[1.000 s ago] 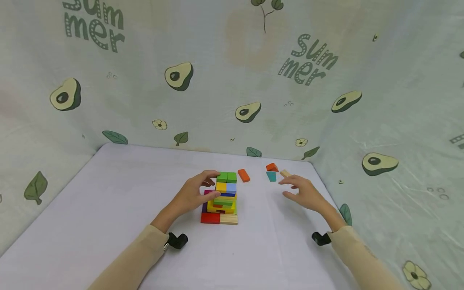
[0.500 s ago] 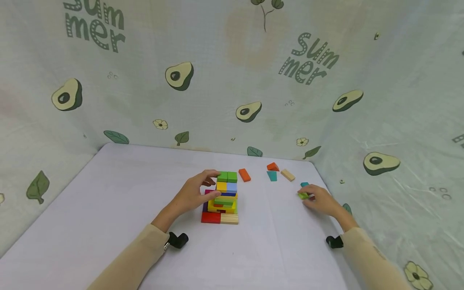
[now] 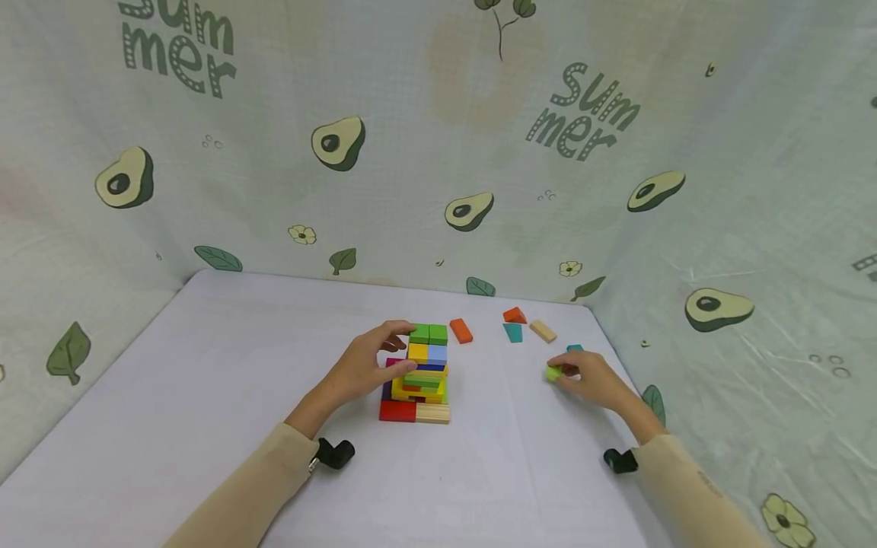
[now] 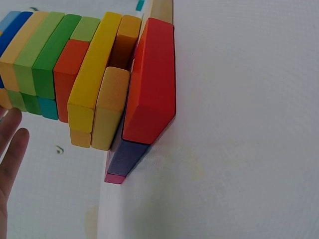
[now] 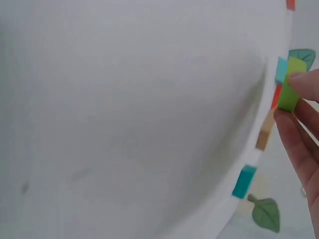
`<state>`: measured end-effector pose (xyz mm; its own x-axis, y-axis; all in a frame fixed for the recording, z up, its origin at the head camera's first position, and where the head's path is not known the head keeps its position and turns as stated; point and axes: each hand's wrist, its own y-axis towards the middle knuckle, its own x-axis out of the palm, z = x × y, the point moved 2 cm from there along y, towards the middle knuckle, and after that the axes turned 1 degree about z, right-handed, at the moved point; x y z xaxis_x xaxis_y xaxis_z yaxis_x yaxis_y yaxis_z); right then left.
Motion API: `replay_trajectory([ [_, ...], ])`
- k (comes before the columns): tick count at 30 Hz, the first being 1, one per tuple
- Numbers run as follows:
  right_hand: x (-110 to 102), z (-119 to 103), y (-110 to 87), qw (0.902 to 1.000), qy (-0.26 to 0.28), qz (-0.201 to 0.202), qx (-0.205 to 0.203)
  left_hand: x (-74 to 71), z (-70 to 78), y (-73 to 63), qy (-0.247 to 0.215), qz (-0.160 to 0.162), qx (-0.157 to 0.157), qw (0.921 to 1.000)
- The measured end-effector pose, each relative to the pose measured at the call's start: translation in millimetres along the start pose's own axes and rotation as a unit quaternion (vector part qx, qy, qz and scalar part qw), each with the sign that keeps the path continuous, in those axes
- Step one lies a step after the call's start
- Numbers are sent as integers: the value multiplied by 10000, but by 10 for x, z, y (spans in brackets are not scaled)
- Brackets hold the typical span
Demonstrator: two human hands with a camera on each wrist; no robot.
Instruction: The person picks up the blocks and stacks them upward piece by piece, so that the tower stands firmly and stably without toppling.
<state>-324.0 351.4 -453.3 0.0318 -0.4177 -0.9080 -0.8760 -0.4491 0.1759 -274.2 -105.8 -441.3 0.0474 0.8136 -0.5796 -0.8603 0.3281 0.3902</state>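
Observation:
My left hand point(image 3: 366, 361) rests at the left side of a tower of coloured wooden blocks point(image 3: 428, 373), its index finger by the green blocks on top and its thumb lower down. In the left wrist view, fingertips point(image 4: 15, 144) show close beside the tower point(image 4: 79, 74), which appears sideways there. Over the right part of the table, my right hand point(image 3: 592, 378) pinches a light green block point(image 5: 291, 84) between thumb and fingers. A teal block point(image 3: 575, 348) lies just behind that hand, partly hidden by it.
Loose blocks lie at the back right of the white table point(image 3: 274, 487): an orange block point(image 3: 461, 331), an orange triangular one point(image 3: 515, 315), a teal one point(image 3: 513, 332) and a plain wooden one point(image 3: 543, 330). Patterned cloth point(image 3: 384, 251) stands behind and to the right.
My right hand first moved right and toward me, took hold of the light green block, and has since moved a little left with it. The left hand and the tower stay put.

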Motion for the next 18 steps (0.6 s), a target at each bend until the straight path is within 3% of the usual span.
replay_trajectory([
  [7, -107, -805, 193, 9958, 350, 361, -762, -11, -1, -3, 77, -6, 55, 10000],
  [12, -195, -1468, 321, 9831, 287, 812, -1616, -13, 5, -1, 88, 11, 142, 9999],
  [18, -182, -2034, 503, 9683, 539, 699, -2339, -7, 2, -4, 47, 19, 176, 9998],
])
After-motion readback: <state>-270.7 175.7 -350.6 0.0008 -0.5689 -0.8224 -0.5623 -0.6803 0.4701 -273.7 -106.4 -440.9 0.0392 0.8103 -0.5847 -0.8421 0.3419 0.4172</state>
